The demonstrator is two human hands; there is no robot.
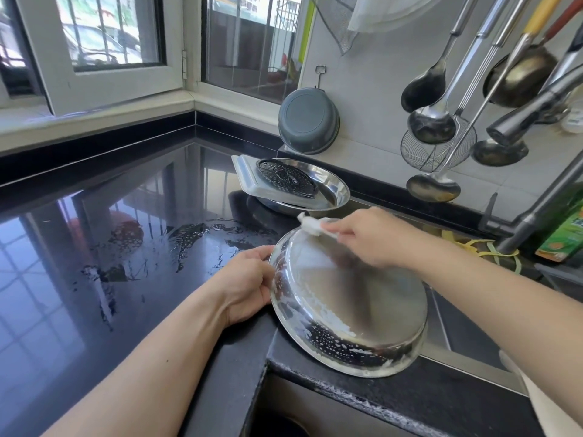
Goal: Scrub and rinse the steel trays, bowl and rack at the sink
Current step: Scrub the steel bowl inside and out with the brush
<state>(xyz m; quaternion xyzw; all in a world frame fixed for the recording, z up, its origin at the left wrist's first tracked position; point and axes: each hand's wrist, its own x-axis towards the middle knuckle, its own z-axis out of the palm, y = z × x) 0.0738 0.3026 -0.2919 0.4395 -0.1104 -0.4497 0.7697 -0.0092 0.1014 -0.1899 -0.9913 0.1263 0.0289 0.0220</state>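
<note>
A round steel bowl [344, 307] is tipped bottom-up over the sink's front left corner, its outside streaked with white suds. My left hand [249, 282] grips its left rim. My right hand [362, 238] holds a soapy white sponge [310, 224] against the bowl's far upper edge. Behind, on the counter, a round steel tray [334, 187] carries a rectangular steel tray [249, 176] and a dark round rack [285, 177].
The black counter [126, 222] on the left is wet and shiny. The faucet [533, 111] reaches in from the right, by a green detergent bottle [564, 234]. Ladles and a wire skimmer [438, 149] hang on the wall; a grey basin [307, 124] leans there.
</note>
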